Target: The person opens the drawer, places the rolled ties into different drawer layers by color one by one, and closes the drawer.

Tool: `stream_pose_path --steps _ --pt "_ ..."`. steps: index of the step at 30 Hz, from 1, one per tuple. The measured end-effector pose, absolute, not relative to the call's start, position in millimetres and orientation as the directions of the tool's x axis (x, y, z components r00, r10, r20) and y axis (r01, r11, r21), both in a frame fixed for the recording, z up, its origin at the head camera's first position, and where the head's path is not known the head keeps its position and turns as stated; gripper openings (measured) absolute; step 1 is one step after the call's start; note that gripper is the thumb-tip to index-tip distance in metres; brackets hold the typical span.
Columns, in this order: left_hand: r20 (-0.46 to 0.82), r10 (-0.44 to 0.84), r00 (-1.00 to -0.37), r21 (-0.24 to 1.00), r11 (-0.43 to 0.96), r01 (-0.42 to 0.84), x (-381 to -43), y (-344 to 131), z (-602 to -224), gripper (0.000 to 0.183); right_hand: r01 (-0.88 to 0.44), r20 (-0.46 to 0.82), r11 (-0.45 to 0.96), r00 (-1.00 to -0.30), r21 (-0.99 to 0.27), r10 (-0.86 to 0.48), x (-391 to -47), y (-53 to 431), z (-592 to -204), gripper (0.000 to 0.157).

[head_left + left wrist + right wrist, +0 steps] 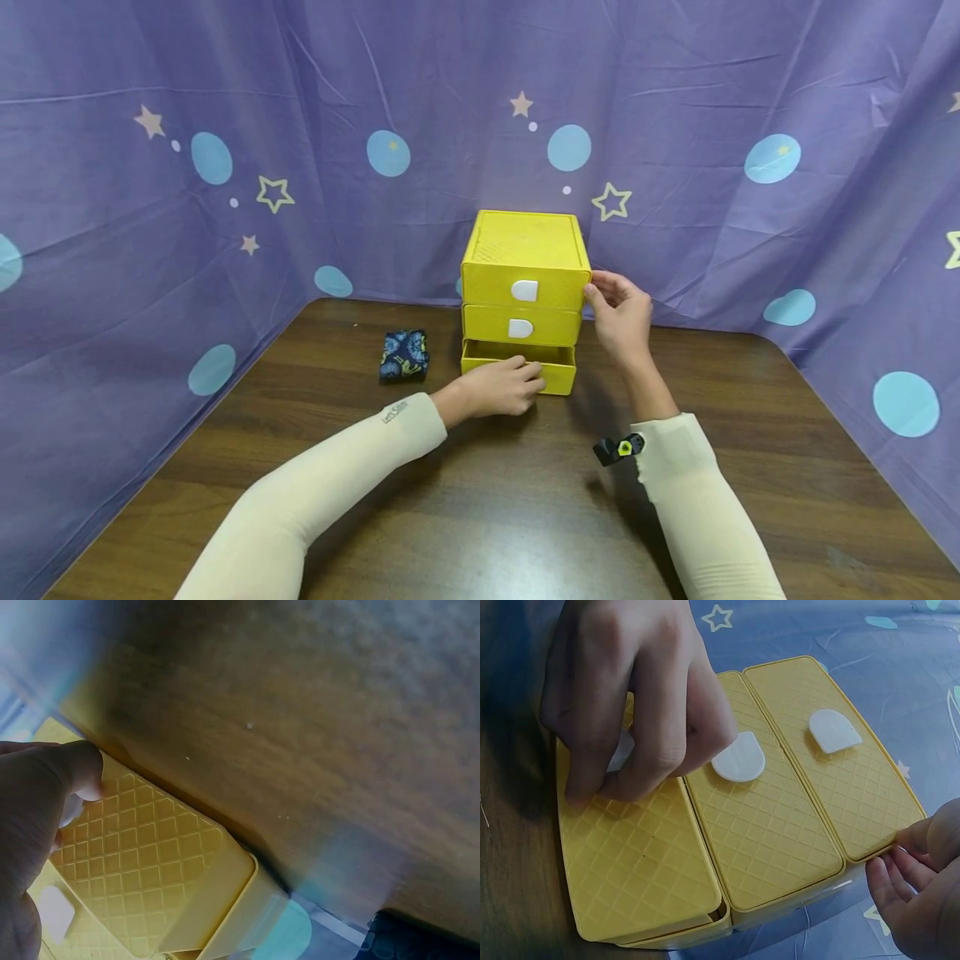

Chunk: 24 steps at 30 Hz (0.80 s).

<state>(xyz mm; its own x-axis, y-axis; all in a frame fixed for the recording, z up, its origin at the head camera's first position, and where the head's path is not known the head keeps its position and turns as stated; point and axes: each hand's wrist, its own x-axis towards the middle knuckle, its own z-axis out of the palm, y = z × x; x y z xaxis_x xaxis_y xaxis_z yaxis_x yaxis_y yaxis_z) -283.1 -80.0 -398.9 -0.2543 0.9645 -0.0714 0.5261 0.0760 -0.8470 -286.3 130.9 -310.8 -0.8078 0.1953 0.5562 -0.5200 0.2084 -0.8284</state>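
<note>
A yellow cabinet (pixel 525 242) with three stacked drawers and white tab handles stands at the back of the table. The bottom drawer (pixel 557 380) is pulled partway out. At its front, my left hand (pixel 501 387) curls its fingers over the white handle (pixel 621 752), mostly covering it; the thumb (pixel 86 769) shows beside the handle in the left wrist view. My right hand (pixel 624 321) rests its fingertips against the cabinet's upper right side, thumb at the front edge. The upper two drawers (pixel 765 817) are closed.
A folded dark blue patterned cloth (pixel 404 355) lies on the wooden table (pixel 480 517) left of the cabinet. A purple curtain (pixel 450 75) with stars and dots hangs close behind. A black strap (pixel 618 449) sits at the right wrist.
</note>
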Motion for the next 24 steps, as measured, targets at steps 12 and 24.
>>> stream_pose_path --steps 12,24 --pt "-0.052 0.977 -0.208 -0.843 0.069 0.534 -277.4 -80.5 -401.0 0.025 -0.541 0.579 0.213 -0.79 -0.813 0.204 -313.7 140.7 -333.9 0.022" --pt "-0.052 0.984 -0.171 -0.835 0.051 0.548 -269.9 -82.1 -401.0 0.028 -0.538 0.581 0.232 -0.79 -0.81 0.196 -312.2 140.1 -333.0 0.022"
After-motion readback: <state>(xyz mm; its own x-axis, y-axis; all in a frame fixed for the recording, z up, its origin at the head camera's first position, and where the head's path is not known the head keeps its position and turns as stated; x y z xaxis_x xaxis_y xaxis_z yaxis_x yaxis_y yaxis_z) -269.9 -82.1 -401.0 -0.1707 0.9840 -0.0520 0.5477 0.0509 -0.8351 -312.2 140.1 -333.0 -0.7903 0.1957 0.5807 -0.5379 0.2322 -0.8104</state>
